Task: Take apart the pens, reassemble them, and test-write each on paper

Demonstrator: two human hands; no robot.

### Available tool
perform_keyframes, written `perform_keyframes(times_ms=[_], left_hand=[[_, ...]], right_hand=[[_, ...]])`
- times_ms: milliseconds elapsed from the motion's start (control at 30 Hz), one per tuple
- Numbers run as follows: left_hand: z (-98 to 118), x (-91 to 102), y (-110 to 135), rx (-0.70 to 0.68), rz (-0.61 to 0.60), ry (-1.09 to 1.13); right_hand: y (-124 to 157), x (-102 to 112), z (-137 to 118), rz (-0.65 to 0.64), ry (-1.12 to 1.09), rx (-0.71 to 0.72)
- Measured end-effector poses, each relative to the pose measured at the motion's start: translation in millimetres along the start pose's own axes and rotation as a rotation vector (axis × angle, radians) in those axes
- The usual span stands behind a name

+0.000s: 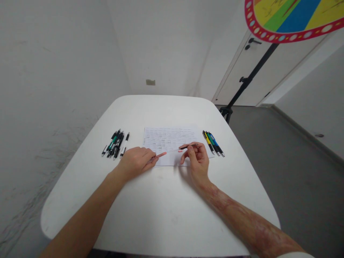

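Over written sheets of paper (172, 138), my left hand (138, 159) is closed around a reddish pen barrel (161, 154), its end pointing right. Fingers curled, my right hand (197, 156) pinches a dark pen part (184, 147) between thumb and fingers. A small red piece (180, 151) shows just under that part; whether the fingers hold it or it lies on the paper, I cannot tell. The two hands are apart, and the pen parts do not visibly touch. My fingers hide the rest of both parts.
A pile of black, white and green pens (116, 144) lies left of the paper. Several yellow, green and blue pens (213, 143) lie side by side to the right. Beyond the white table (166, 200) stand a colourful wheel (292, 18) on a black stand (242, 86) and a door.
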State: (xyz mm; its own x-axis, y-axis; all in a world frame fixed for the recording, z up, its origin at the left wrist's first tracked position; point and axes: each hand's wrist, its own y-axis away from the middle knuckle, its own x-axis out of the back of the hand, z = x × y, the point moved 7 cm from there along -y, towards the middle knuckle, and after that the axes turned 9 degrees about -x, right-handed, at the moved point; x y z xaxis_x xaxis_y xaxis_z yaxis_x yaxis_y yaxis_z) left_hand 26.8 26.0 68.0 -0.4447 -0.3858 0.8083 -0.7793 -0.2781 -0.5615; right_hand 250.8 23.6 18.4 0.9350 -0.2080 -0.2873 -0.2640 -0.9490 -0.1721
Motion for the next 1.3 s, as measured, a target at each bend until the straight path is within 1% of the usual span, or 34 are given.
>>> perform_keyframes(times_ms=[167,367,533,733,800,933,1000,1133,1300], left_hand=[[3,0.2,-2,-0.005,-0.014,-0.004],[3,-4.1,-1,0.001,-0.033,0.017],[2,-7.9,0,0.008,-0.059,0.022],[0,-9.7,2,0.03,-0.074,0.024],[2,-9.0,1,0.03,-0.069,0.025],[4,-8.0,-2,0.02,-0.065,0.035],[4,-7.0,-3,0.019,-0.059,0.039],[3,-5.1,-4,0.02,-0.049,0.036],[3,-6.7,-2,0.022,-0.045,0.038]], right_hand=[[-1,-3,4,-0.043,0.04,-0.028],[-2,-2,6,-0.032,0.035,-0.064],[-4,-1,10,-0.067,0.057,-0.094],[-4,2,11,-0.04,0.115,-0.06],[-1,-1,9,-0.066,0.157,-0.046],[4,-14,1,-0.179,0.327,0.014],[6,-18,0,-0.223,0.37,0.013],[4,-16,6,-0.236,0.317,-0.049],[3,-8,13,-0.18,0.267,-0.075]])
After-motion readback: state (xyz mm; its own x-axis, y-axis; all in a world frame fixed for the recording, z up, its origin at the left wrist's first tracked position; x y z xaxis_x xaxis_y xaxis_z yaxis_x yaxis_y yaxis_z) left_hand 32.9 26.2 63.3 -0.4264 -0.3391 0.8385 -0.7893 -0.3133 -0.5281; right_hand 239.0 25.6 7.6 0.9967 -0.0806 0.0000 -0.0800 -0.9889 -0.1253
